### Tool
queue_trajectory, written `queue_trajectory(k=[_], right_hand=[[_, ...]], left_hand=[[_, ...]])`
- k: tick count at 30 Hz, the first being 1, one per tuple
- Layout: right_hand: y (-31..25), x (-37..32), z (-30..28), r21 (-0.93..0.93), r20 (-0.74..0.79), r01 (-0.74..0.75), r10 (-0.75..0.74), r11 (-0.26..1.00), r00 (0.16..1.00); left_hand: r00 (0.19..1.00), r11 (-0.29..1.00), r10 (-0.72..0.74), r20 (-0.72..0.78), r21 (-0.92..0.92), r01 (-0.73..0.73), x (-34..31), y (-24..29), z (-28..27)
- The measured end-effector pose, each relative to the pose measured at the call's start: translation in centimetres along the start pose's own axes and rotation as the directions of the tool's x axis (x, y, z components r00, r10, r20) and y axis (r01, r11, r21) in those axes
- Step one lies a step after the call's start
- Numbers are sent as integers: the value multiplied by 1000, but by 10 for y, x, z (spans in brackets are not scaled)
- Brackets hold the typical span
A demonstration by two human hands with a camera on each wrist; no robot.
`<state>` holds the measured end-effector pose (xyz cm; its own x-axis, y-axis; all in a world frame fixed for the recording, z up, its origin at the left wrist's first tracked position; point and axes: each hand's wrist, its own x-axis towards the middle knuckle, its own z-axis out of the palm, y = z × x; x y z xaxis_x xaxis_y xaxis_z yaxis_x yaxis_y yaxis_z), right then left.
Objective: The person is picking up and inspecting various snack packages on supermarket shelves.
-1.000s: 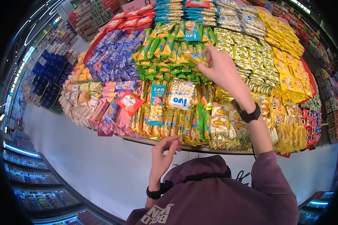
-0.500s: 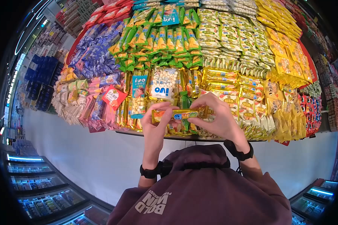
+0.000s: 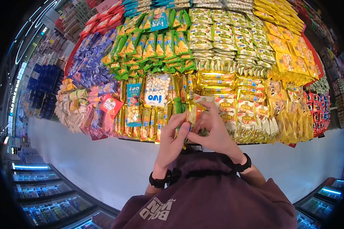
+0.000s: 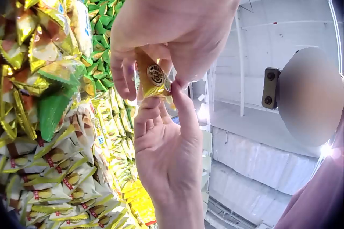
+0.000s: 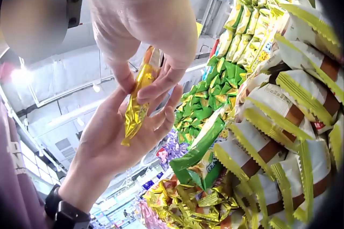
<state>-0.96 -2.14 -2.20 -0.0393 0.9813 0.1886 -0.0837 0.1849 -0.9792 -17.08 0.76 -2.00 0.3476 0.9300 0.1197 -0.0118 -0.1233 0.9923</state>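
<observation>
Packets in rows and heaps cover the display table (image 3: 256,144) that fills my head view, and one wrapped gold packet (image 3: 194,114) is up in the hands above its front edge. I see the left hand (image 3: 171,143) holding that packet between thumb and fingers, and the right hand (image 3: 214,131) gripping it too, so both grips are narrow. My right wrist view shows the packet tilted, its crimped gold end pointing down across the left palm.

On the surface, I have green-and-yellow packets (image 3: 153,47) heaped in the middle, with purple packets (image 3: 91,57) to their left in the picture, white-and-green packets (image 3: 219,30) stacked to their right and yellow bags (image 3: 288,49) at the far right. Nearer the front, a blue ivo pack (image 3: 134,105) and a white ivo bag (image 3: 157,91) lie side by side on gold packets, and a red pack (image 3: 111,106) rests on pink ones.

Around the table I make out a pale floor (image 3: 84,164), lit glass-fronted cases (image 3: 49,194) at both lower corners and dark blue stacked goods (image 3: 47,80) at the left. My left wrist camera catches a pale ceiling (image 4: 258,30) with pipes and bright lamps.
</observation>
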Motion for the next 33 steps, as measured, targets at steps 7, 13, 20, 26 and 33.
queue_trajectory(k=[7,13,20,26,33], right_hand=[[-3,8,-19,308,-277,-36,125,951,953],[-8,6,-32,350,-244,-71,164,934,956],[0,-2,-31,202,-388,-9,89,979,917],[-1,1,-29,115,-379,-44,85,992,922],[4,3,-36,185,-313,-85,141,979,939]], left_hand=[[990,993,-109,-89,-52,105,1,4,-3],[980,978,-112,-167,-195,78,8,8,-3],[978,980,-115,-174,-180,83,7,5,-3],[964,972,-183,-193,-181,148,0,7,-6],[952,963,-207,-224,-219,158,0,1,-7]])
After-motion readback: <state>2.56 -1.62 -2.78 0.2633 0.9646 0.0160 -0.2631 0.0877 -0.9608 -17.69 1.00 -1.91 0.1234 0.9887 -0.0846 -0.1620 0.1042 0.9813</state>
